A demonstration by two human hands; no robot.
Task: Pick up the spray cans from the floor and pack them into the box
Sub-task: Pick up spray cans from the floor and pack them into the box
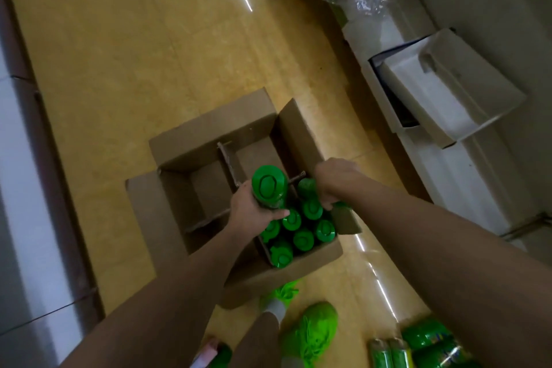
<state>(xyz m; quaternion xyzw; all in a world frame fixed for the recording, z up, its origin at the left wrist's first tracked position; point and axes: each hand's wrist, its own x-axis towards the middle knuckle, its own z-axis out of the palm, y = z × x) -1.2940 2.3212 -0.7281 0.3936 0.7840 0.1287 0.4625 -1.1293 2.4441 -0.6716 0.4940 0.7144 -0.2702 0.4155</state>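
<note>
Yellowish floor [125, 48] all around, with the open cardboard box [209, 134] sitting on it. Left hand [252, 212] had its grip wrapped around a green spray can [268, 187], held upright over the box's dividers. Right hand [334, 181] was curled on another can [307, 187] going into the box. Several capped cans [303, 228] were already standing packed in the near corner. More cans [424, 343] lay on the floor bottom right, near bright green shoes [313, 329]. White boxes [442, 89] were stacked along the wall.
</note>
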